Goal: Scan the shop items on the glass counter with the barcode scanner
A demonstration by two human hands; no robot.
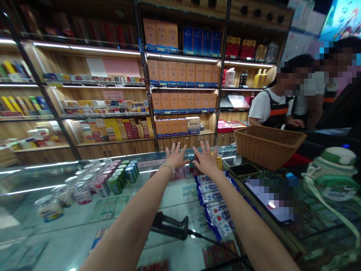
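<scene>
Both my arms reach forward over a glass counter (163, 197). My left hand (176, 157) has its fingers spread and holds nothing; a pale band circles its wrist. My right hand (206, 160) is likewise spread, with nothing in it. Between the two thumbs stands a small blue-green container (191, 158); I cannot tell whether either thumb touches it. Yellow packs (219, 162) show just behind my right hand. Blue-and-white wrapped snack packs (216, 199) lie in a row beneath my right forearm. A black handheld scanner (172, 226) with a cable rests between my forearms, partly hidden by the left one.
Rows of jars (83, 192) and green tins (115, 184) stand at left. On the right are a wicker basket (267, 145), a phone (269, 201) and a green-and-white bottle (335, 165) with a strap. Two people stand behind the basket. Stocked shelves (184, 90) line the back wall.
</scene>
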